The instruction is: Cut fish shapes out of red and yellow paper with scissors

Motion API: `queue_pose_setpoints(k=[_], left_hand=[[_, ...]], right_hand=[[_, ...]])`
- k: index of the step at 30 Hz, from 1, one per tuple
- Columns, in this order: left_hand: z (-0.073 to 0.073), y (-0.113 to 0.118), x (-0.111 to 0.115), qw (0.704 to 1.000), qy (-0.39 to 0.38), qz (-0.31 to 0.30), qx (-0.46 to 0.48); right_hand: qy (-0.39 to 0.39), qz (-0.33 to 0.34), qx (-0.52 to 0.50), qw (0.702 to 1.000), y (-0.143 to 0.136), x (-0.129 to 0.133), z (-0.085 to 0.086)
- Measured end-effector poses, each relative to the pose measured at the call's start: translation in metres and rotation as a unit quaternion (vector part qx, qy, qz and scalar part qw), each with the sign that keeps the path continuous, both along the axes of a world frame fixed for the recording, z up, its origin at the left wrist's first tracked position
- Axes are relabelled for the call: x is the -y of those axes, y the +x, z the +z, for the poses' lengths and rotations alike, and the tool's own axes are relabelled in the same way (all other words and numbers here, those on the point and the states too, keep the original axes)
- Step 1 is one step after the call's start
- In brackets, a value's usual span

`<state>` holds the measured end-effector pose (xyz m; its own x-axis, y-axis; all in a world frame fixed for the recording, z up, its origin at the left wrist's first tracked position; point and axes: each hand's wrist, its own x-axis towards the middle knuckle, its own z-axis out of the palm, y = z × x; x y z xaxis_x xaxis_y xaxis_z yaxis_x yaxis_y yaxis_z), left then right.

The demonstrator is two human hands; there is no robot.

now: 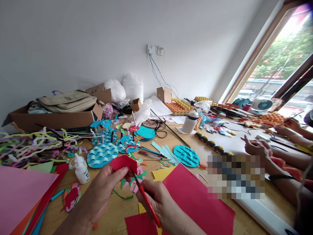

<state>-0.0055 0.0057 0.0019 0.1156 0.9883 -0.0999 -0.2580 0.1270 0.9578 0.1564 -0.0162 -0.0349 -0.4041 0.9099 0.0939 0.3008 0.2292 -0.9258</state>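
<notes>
My left hand [107, 182] pinches a piece of red paper [120, 163] in front of me, thumb on top. In my right hand [156, 195] is a pair of scissors [146, 195] with red handles, its blades at the right edge of that paper. Below the hands lie pink and green paper scraps [140, 176]. A large red sheet [195, 199] rests to the right of my right hand, partly over a yellow sheet [158, 173]. Nearer to me is a smaller red piece [140, 225]. A white glue bottle [81, 171] stands left of my left hand.
Coloured sheets [22, 189] and fuzzy pipe cleaners [29, 147] cover the left. Blue wavy discs [102, 155] and paper fish [106, 123] stand behind my hands. A white bottle [190, 122] is further back. At right, a co-worker's hands [256, 147] hold reddish material. A blurred patch hides part.
</notes>
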Motion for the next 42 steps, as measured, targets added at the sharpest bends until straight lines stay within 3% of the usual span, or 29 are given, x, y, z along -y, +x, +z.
queue_pose_setpoints(k=[7,13,18,26,31,38,42], left_hand=[[0.004,0.002,-0.001,1.000,-0.012,0.005,0.013],[0.004,-0.016,-0.009,0.997,-0.074,-0.015,-0.002],[0.015,-0.026,-0.021,0.986,-0.021,-0.107,-0.126],[0.019,-0.026,-0.030,0.969,0.015,-0.144,-0.202],[0.013,-0.022,-0.026,0.981,0.003,-0.132,-0.143],[0.009,-0.012,-0.014,0.993,-0.081,-0.073,0.042],[0.009,-0.006,-0.010,0.992,-0.078,-0.077,0.060]], right_hand=[[0.021,-0.004,0.023,1.000,0.003,0.000,-0.003],[0.031,0.013,0.062,0.998,0.010,-0.003,-0.001],[0.037,0.030,0.097,0.994,0.012,-0.006,0.002],[0.012,0.035,0.081,0.996,0.011,-0.006,0.004],[-0.017,0.035,0.034,0.999,0.010,-0.006,0.004],[-0.086,0.014,-0.054,0.995,0.004,-0.005,-0.002],[-0.131,0.015,-0.122,0.984,0.001,-0.004,-0.010]])
